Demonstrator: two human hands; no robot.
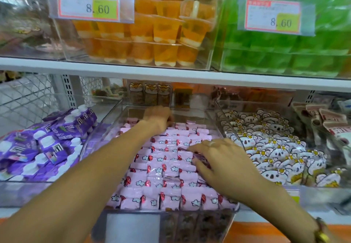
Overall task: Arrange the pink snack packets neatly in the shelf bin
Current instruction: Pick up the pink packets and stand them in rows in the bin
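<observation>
Pink snack packets (167, 159), clear bin (212, 117), both hands (218, 159)

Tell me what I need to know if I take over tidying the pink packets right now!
Left hand: at the back of the clear bin, fingers curled down among the packets; grip hidden.
Right hand: spread flat on the pink snack packets on the bin's right side.
Done: most packets lie in neat rows.
Left: straighten the back rows and the spot under the right hand.
</observation>
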